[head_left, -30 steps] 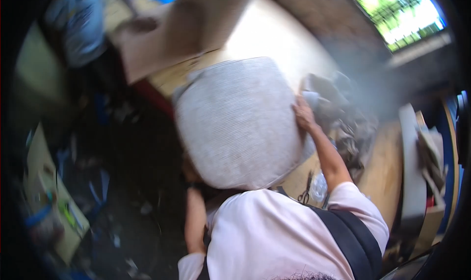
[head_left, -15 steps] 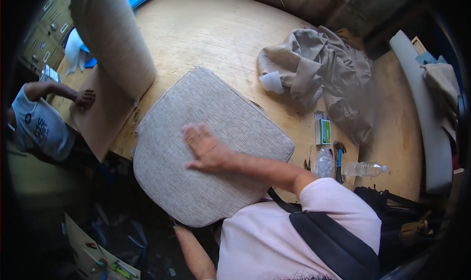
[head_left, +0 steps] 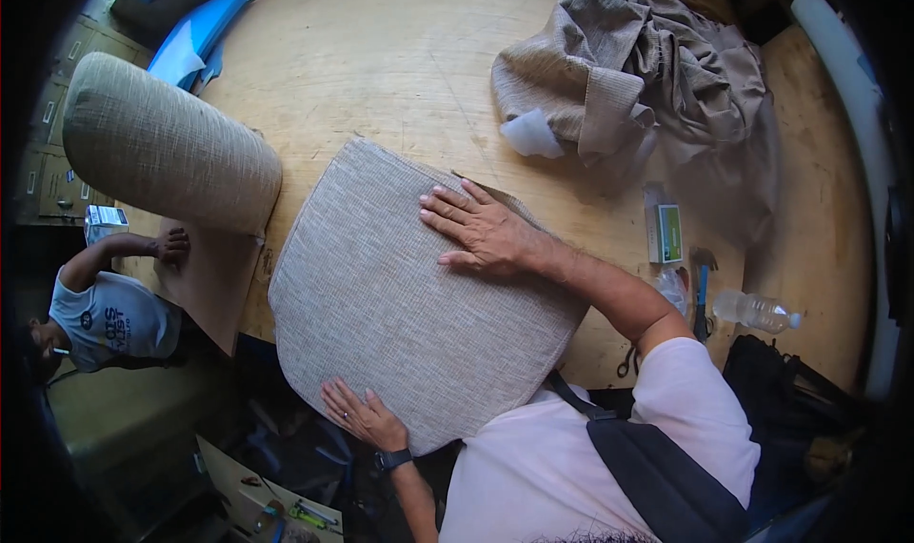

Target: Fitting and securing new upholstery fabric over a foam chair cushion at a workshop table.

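Note:
A seat cushion covered in grey-beige woven fabric lies at the near edge of the wooden table, partly overhanging it. My right hand rests flat on the cushion's top toward its far right side, fingers spread. On the near left edge of the same cushion lies my left hand, fingers stretched over the fabric; a dark watch is on that wrist. Neither hand grips anything. Along the far right side, a flap of fabric shows at the cushion's edge.
A co-worker's hand rests on a brown board at left, beside a fabric-covered bolster. Crumpled fabric lies far right. Nearer are a small box, hammer, plastic bottle and scissors.
My right hand has slid right across the cushion. My left hand has come up from below onto its near left edge. The view has shifted, and the cushion looks slightly turned.

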`<action>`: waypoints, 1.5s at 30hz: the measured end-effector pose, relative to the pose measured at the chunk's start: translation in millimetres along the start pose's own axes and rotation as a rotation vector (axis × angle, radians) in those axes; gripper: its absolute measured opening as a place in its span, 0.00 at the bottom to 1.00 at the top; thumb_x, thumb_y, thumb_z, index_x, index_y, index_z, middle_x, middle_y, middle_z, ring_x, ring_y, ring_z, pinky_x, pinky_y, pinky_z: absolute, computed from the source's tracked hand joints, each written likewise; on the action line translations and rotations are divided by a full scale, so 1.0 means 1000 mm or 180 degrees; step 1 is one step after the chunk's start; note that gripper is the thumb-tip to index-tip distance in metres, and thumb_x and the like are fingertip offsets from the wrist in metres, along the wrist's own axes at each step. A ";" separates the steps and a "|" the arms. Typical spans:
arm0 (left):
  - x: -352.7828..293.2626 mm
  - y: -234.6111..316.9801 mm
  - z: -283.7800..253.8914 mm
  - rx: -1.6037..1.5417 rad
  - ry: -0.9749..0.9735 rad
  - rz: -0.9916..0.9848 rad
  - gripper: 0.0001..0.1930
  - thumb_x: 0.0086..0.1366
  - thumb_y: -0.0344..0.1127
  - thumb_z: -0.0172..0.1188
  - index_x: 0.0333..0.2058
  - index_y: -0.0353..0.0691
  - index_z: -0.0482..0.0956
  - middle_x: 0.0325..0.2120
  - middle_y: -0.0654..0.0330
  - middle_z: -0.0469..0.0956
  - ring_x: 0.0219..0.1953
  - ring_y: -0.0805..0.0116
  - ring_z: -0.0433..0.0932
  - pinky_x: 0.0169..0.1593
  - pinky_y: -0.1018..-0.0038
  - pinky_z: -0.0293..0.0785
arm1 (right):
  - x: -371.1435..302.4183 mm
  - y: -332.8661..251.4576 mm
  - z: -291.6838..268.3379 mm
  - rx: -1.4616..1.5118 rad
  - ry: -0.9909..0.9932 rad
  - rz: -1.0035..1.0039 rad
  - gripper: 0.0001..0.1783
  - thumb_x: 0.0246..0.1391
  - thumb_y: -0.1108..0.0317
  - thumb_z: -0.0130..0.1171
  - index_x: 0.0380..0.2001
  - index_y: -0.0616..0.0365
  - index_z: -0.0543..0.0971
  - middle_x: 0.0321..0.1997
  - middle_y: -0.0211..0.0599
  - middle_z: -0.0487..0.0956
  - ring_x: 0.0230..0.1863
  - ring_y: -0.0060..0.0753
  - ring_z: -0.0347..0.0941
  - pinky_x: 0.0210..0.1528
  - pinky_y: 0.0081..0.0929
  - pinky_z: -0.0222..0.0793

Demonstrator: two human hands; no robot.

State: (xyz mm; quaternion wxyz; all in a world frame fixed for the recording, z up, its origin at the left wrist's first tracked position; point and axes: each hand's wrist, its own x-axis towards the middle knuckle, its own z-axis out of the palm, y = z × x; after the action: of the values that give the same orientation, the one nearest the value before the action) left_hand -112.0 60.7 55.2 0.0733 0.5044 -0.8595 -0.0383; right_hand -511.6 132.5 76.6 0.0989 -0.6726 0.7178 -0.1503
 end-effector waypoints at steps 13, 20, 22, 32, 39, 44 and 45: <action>0.104 0.167 0.003 -0.0550 -0.1039 0.2015 0.44 0.63 0.55 0.57 0.70 0.36 0.54 0.72 0.41 0.46 0.74 0.43 0.41 0.73 0.45 0.30 | -0.009 0.105 0.044 0.0845 0.0107 0.0822 0.13 0.57 0.62 0.58 0.38 0.61 0.78 0.37 0.47 0.79 0.45 0.52 0.74 0.48 0.42 0.71; 0.154 0.206 0.016 -0.0452 -0.0862 0.2268 0.39 0.68 0.58 0.49 0.69 0.38 0.57 0.71 0.43 0.48 0.74 0.43 0.44 0.73 0.45 0.33 | -0.015 0.126 0.050 0.4015 0.0283 0.2018 0.21 0.57 0.58 0.60 0.42 0.68 0.77 0.39 0.52 0.81 0.43 0.44 0.78 0.47 0.39 0.71; 0.161 0.211 0.015 -0.0379 -0.0868 0.2377 0.38 0.68 0.58 0.49 0.69 0.40 0.58 0.71 0.43 0.49 0.74 0.42 0.45 0.72 0.45 0.34 | -0.004 0.119 0.040 0.3553 0.0030 0.1532 0.22 0.56 0.57 0.62 0.43 0.67 0.78 0.39 0.57 0.81 0.45 0.46 0.79 0.46 0.39 0.72; 0.242 0.269 0.005 -0.0315 -0.1419 0.3254 0.22 0.68 0.49 0.51 0.51 0.40 0.79 0.55 0.54 0.76 0.63 0.53 0.68 0.70 0.49 0.49 | 0.009 0.105 0.044 0.1284 -0.0054 0.1147 0.15 0.58 0.64 0.57 0.44 0.62 0.74 0.25 0.47 0.81 0.31 0.52 0.81 0.34 0.45 0.77; 0.300 0.316 0.033 0.0292 -0.2884 0.3103 0.19 0.71 0.44 0.47 0.38 0.38 0.85 0.34 0.51 0.84 0.37 0.53 0.82 0.48 0.60 0.75 | -0.015 0.114 0.038 0.1843 0.0748 0.1345 0.22 0.56 0.61 0.62 0.48 0.63 0.71 0.39 0.49 0.79 0.41 0.48 0.80 0.41 0.41 0.77; 0.323 0.320 0.035 0.0337 -0.3436 0.3098 0.20 0.71 0.48 0.47 0.41 0.42 0.85 0.30 0.47 0.83 0.31 0.48 0.81 0.39 0.59 0.77 | -0.029 0.084 0.010 0.4053 0.1050 0.0279 0.41 0.66 0.44 0.45 0.69 0.65 0.55 0.73 0.56 0.55 0.75 0.51 0.49 0.76 0.43 0.45; 0.325 0.319 0.040 0.0352 -0.3446 0.3111 0.20 0.71 0.48 0.47 0.41 0.42 0.85 0.30 0.47 0.83 0.31 0.48 0.81 0.39 0.59 0.77 | -0.025 0.079 0.029 0.4464 0.0721 0.0003 0.46 0.67 0.36 0.35 0.71 0.66 0.51 0.75 0.58 0.49 0.78 0.50 0.42 0.78 0.44 0.37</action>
State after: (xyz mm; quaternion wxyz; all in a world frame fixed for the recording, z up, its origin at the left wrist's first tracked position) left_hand -549.3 -67.0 88.9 -0.3787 -0.0234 -0.9030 -0.2017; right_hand -573.7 158.8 20.8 0.4334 -0.4304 0.4580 -0.6458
